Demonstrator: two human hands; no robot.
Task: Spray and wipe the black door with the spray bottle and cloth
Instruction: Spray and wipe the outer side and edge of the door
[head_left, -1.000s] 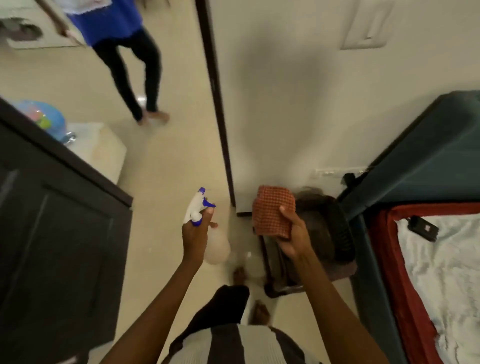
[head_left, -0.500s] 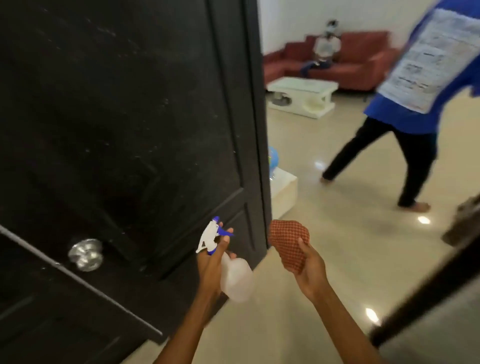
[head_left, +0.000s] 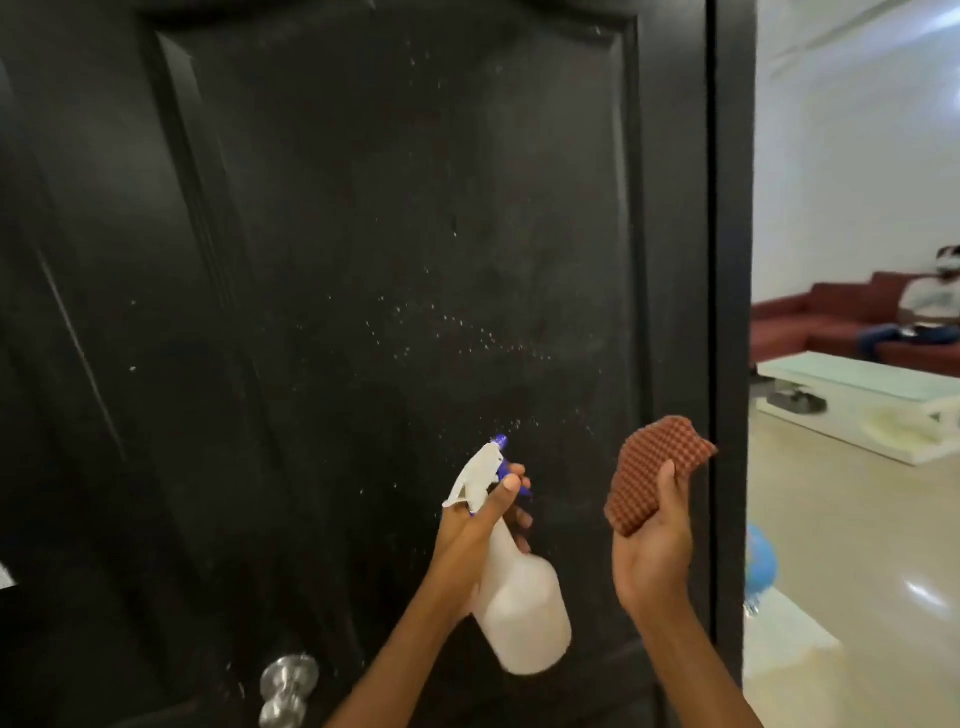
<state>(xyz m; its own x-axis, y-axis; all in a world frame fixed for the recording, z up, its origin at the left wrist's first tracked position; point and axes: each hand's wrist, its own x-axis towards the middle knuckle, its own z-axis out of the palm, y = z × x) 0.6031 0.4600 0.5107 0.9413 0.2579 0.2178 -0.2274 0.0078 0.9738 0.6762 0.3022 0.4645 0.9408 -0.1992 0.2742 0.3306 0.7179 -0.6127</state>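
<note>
The black panelled door (head_left: 363, 234) fills most of the view, with fine white droplets speckled across its middle. My left hand (head_left: 475, 525) grips the neck of a white spray bottle (head_left: 519, 613) with a blue nozzle, fingers on the trigger, nozzle aimed up at the door. My right hand (head_left: 654, 540) holds a folded red checked cloth (head_left: 649, 470) just right of the bottle, close to the door's right edge and apart from its surface.
A silver door knob (head_left: 288, 680) sticks out at the bottom left. Past the door's edge lies a shiny floor (head_left: 857, 545), a white low table (head_left: 857, 400), a red sofa (head_left: 831, 322) with a person seated, and a blue ball (head_left: 761, 566).
The view has swung from the floor and doorway to face the door up close. Both hands have risen in front of the panel, and spray droplets now show on the door.
</note>
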